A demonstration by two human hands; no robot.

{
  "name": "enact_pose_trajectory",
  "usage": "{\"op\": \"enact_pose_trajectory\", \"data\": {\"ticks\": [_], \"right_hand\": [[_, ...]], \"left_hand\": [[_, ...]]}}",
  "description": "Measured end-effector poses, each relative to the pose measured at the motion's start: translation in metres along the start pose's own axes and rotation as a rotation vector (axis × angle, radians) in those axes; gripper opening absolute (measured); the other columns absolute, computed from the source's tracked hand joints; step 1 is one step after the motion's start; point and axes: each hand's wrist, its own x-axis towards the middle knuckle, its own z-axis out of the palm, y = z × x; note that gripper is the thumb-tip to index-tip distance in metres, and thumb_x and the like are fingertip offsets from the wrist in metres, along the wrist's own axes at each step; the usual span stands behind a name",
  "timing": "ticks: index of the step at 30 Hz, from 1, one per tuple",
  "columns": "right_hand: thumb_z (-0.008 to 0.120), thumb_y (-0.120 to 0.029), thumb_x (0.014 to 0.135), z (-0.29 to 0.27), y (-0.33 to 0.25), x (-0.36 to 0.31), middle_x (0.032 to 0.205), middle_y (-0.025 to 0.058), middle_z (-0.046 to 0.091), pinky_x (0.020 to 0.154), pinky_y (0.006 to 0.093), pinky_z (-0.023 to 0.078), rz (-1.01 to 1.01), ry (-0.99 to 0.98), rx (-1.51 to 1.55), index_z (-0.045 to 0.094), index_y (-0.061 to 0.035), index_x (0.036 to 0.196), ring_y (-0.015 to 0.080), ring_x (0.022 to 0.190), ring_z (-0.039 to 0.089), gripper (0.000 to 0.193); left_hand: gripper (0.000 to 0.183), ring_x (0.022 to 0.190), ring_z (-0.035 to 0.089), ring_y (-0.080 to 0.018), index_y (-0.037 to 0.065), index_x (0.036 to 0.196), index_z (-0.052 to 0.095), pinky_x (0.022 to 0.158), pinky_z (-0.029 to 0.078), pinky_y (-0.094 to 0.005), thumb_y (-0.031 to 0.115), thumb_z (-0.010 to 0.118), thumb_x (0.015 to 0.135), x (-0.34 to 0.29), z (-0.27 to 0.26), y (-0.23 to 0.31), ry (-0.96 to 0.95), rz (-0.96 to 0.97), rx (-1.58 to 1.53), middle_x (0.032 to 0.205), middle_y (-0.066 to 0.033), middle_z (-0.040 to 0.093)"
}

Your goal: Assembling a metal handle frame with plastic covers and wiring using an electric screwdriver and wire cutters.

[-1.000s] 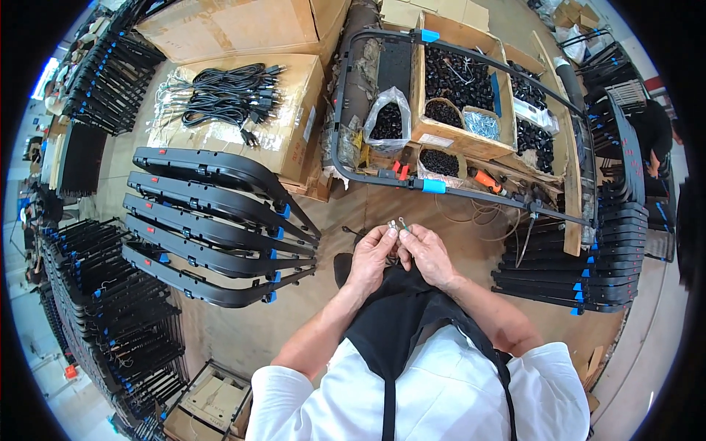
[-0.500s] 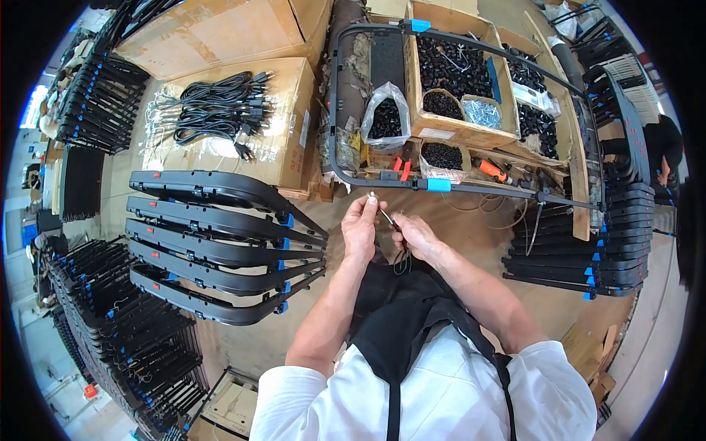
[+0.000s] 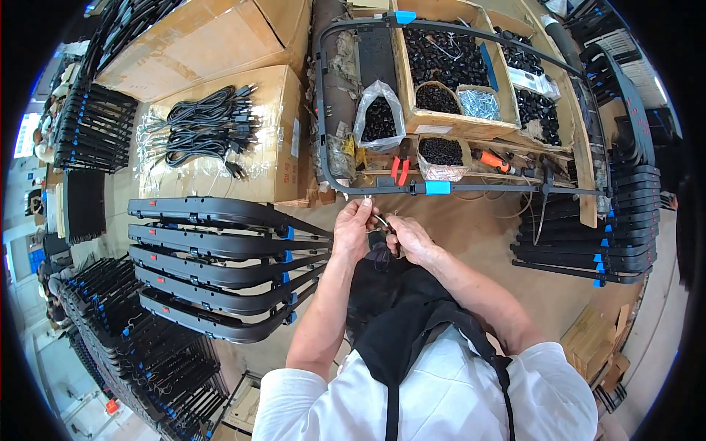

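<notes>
My left hand (image 3: 352, 225) is closed in a pinch, and a small whitish tip shows at its thumb and forefinger. A short stretch of dark cable (image 3: 382, 220) with a pale part runs from it to my right hand (image 3: 409, 238), whose fingers are also closed on the cable. Thin dark loops hang below my hands against the black apron (image 3: 408, 323). Just beyond my hands lies the near bar of a black tubular frame (image 3: 382, 182) with blue clips. Red-handled pliers (image 3: 401, 167) rest inside that frame.
Bundled black power cords (image 3: 209, 125) lie on a cardboard box (image 3: 276, 140). Wooden bins (image 3: 448, 121) hold black parts and screws, beside a plastic bag (image 3: 380, 117) and an orange-handled tool (image 3: 493, 162). Curved black frames (image 3: 213, 257) stand at left; more (image 3: 588, 235) are stacked right.
The whole view has shifted a little, with the frames at left appearing lower. My hands remain closed on the cable, slightly nearer each other, and the dark loops hang farther left.
</notes>
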Motion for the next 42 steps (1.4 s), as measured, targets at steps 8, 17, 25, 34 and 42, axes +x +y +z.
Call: {"op": "enact_pose_trajectory", "data": {"ticks": [8,17,25,34,42], "right_hand": [[0.053,-0.036,0.110,0.003,-0.004,-0.002,0.063,-0.0018,0.048,0.054,0.0311,0.042,-0.020,-0.030,0.074,0.057,-0.0097,0.096,0.0117,0.055,0.045,0.030],[0.050,-0.036,0.112,0.010,-0.016,-0.002,0.066,-0.0030,0.047,0.055,0.0313,0.043,-0.048,-0.027,0.119,0.057,-0.0100,0.098,0.0118,0.057,0.046,0.031],[0.051,-0.038,0.112,0.011,-0.008,0.000,0.073,-0.0041,0.047,0.060,0.0311,0.043,-0.042,-0.065,0.077,0.057,-0.0097,0.103,0.0093,0.062,0.047,0.030],[0.051,-0.037,0.112,0.016,-0.010,0.004,0.067,-0.0029,0.048,0.058,0.0314,0.042,-0.005,-0.058,0.112,0.057,-0.0077,0.102,0.0112,0.061,0.048,0.031],[0.052,-0.039,0.112,0.024,-0.023,0.003,0.068,-0.0028,0.046,0.061,0.0312,0.042,0.083,-0.041,0.113,0.056,-0.0090,0.100,0.0119,0.062,0.048,0.032]], "left_hand": [[0.017,0.070,0.055,-0.0063,0.007,0.103,0.066,0.066,0.044,-0.0221,0.023,0.070,0.105,0.003,-0.002,0.005,-0.027,-0.087,-0.109,0.091,0.0007,0.069],[0.029,0.085,0.065,-0.0086,0.002,0.121,0.071,0.076,0.047,-0.0233,0.027,0.063,0.109,-0.010,0.004,0.004,-0.015,0.042,0.016,0.102,-0.0038,0.075],[0.019,0.077,0.058,-0.0082,0.003,0.107,0.073,0.073,0.047,-0.0247,0.021,0.066,0.107,-0.003,0.008,0.002,0.072,0.053,0.067,0.085,0.0003,0.068],[0.019,0.075,0.058,-0.0076,0.001,0.107,0.073,0.072,0.048,-0.0250,0.019,0.068,0.106,-0.010,0.017,0.016,0.144,0.034,0.041,0.087,0.0008,0.068],[0.019,0.082,0.062,-0.0094,0.000,0.108,0.071,0.078,0.050,-0.0263,0.017,0.064,0.108,-0.002,0.014,0.012,0.134,-0.035,0.070,0.095,-0.0034,0.072]]}}
